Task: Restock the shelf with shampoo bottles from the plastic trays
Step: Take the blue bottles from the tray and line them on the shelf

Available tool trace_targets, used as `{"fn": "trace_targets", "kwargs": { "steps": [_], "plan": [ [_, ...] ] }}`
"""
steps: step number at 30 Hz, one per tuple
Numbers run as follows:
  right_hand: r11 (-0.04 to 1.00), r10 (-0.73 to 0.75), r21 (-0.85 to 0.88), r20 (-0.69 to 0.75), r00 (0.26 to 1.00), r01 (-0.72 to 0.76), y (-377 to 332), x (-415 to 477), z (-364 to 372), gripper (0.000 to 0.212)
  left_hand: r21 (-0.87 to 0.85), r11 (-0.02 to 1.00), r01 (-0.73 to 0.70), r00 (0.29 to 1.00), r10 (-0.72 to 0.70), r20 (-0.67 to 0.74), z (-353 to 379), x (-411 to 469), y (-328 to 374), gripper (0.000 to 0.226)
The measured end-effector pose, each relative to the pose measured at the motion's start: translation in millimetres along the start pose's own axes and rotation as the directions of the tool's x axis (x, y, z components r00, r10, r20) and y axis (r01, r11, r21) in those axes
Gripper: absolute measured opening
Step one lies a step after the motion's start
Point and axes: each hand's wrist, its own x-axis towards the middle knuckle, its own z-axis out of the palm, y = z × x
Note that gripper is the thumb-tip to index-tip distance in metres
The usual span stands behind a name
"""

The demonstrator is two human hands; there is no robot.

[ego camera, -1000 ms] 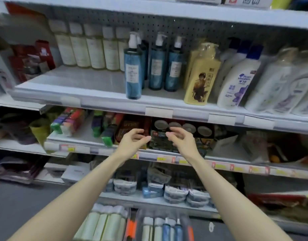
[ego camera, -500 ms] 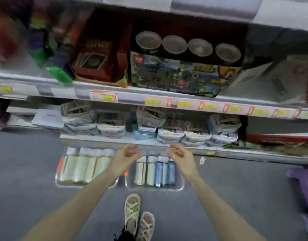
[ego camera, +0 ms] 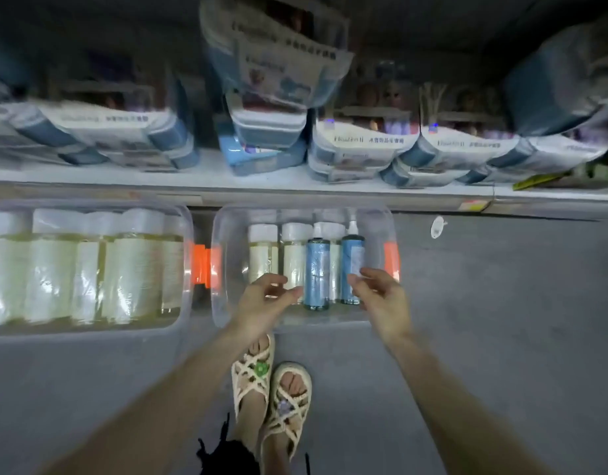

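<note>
Seeing left hand (ego camera: 261, 303) released: fingers loosely bent, thumb apart, gripping nothing. Hovering over the near-left part of a clear round-cornered plastic tray (ego camera: 376, 234) down on the floor. Same for right hand (ego camera: 381, 299): slack, nothing grasped, fingertips (ego camera: 361, 281) overlapping the lower end of a blue cylindrical shampoo bottle (ego camera: 352, 255). Can't tell contact from hovering just above.

Between the hands: second blue shampoo bottle (ego camera: 316, 269), flat on its side, white pump top pointing toward the shelf, glossy crinkled film wrap. In the same tray, parallel and also on their sides: pale yellow translucent bottles (ego camera: 263, 258) with fat white caps. More pale label showing between the two blue ones; can't tell whether the blue pair lies on top or alongside.

Orange plastic latches (ego camera: 391, 262) on the tray's short ends. Just left, almost touching: second clear plastic tray (ego camera: 186, 228), packed side to side with larger pale yellow bottles (ego camera: 131, 269), white caps, shiny film.

Both trays on matte grey floor (ego camera: 501, 320), tight against the front of a white bottom shelf (ego camera: 206, 174). On that shelf: soft white-and-blue plastic-wrapped packs (ego camera: 361, 145), stacked, blurred. Nearest the camera: cream woven-strap sandals (ego camera: 253, 371) on two feet, just short of the tray.
</note>
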Motion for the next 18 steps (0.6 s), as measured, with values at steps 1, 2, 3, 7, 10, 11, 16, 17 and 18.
{"fn": "trace_targets", "kwargs": {
  "steps": [1,2,3,7,10,11,16,17,18],
  "plan": [
    [1.0,0.009,0.002,-0.005,1.0,-0.009,12.8,11.5,3.1,0.03,-0.014,1.0,0.016,1.0,-0.016,0.017,5.4,12.4,-9.8,0.037],
    [1.0,0.017,-0.007,-0.012,1.0,-0.017,24.9,22.4,6.5,0.03,-0.039,0.998,0.044,0.999,-0.043,0.024,11.9,24.9,-19.1,0.04],
    [1.0,0.024,-0.019,-0.02,1.0,-0.025,37.1,33.3,10.2,0.03,-0.056,0.996,0.069,0.997,-0.067,0.025,18.5,36.8,-28.0,0.043],
    [0.997,0.036,-0.066,-0.055,0.998,-0.039,76.3,73.2,19.9,0.04,-0.033,0.995,0.097,0.995,-0.096,0.039,43.0,79.9,-56.7,0.055],
    [0.994,0.023,-0.104,-0.052,0.998,-0.028,97.2,100.0,24.4,0.052,0.014,0.994,0.104,0.993,-0.105,0.055,58.5,109.7,-70.2,0.06],
    [0.994,0.023,-0.109,-0.052,0.998,-0.028,101.8,107.7,26.3,0.054,0.032,0.994,0.103,0.993,-0.104,0.052,63.3,119.6,-73.9,0.063],
    [1.0,-0.008,-0.018,-0.009,1.0,0.008,120.1,140.3,35.9,0.033,0.044,0.994,0.096,0.991,-0.1,0.091,84.9,159.1,-88.9,0.056],
    [1.0,-0.005,-0.007,-0.009,1.0,0.005,124.7,146.0,38.2,0.036,0.047,0.995,0.088,0.992,-0.092,0.091,88.5,166.0,-93.2,0.052],
    [1.0,0.0,0.005,-0.015,1.0,0.0,129.4,151.1,40.4,0.039,0.054,0.995,0.08,0.993,-0.084,0.081,91.3,171.4,-96.5,0.046]
  ]
}}
